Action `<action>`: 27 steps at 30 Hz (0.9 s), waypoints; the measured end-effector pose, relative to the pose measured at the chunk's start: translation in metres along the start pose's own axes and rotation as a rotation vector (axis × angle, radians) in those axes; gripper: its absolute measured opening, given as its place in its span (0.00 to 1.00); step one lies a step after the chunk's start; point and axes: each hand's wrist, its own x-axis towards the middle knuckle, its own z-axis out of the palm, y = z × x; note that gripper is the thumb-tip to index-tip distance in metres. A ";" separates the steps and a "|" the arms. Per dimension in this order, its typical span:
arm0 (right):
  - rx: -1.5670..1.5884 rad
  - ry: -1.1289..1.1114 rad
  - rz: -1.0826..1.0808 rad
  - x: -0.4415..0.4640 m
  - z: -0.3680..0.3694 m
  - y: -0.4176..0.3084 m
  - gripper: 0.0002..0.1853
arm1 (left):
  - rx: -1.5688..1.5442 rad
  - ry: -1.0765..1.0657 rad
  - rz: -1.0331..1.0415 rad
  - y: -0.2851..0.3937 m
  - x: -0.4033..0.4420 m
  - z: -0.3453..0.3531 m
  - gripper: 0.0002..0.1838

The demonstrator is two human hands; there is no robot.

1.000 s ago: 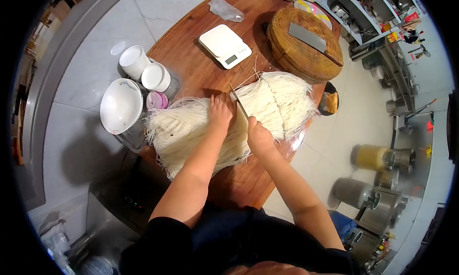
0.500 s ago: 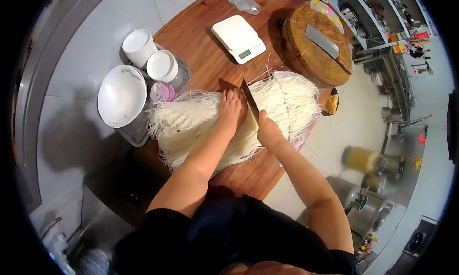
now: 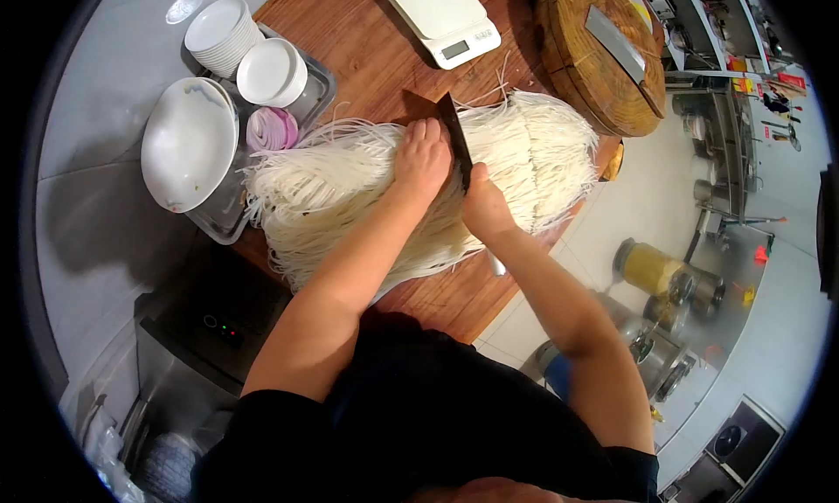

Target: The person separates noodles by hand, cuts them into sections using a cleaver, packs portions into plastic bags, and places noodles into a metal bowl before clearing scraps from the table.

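Note:
A large bundle of white rice noodles lies across the wooden table, with a cut line running through its right part. My left hand presses on the noodles with its fingers curled together, close to the left side of the blade. In my right hand is a large knife, closed around its handle. The blade stands on edge across the bundle, pointing away from me. A white end, seemingly of the handle, shows below my right wrist. The blade's lower edge is hidden among the noodles.
A white kitchen scale sits beyond the noodles. To its right, a round chopping block carries a cleaver. At the left, a metal tray holds white bowls, small stacked dishes and a cut red onion.
The view has shifted, so the table and its things sit higher in the picture. Both hands and the knife keep nearly the same place on the noodles.

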 end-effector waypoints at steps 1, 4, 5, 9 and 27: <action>0.001 0.022 0.006 0.002 0.012 0.006 0.13 | -0.007 -0.029 -0.013 0.001 0.000 0.000 0.09; -0.012 0.071 -0.004 0.009 0.017 0.003 0.14 | -0.014 -0.007 0.020 0.002 0.003 -0.006 0.09; -0.025 0.060 -0.002 0.005 0.012 0.000 0.14 | -0.014 0.008 0.043 0.002 -0.001 -0.010 0.09; -0.039 0.028 0.001 0.003 -0.002 -0.002 0.15 | -0.030 -0.114 0.029 -0.001 -0.006 -0.013 0.12; -0.012 -0.068 0.132 -0.098 -0.007 0.006 0.13 | 0.335 0.076 0.350 0.018 -0.111 0.012 0.23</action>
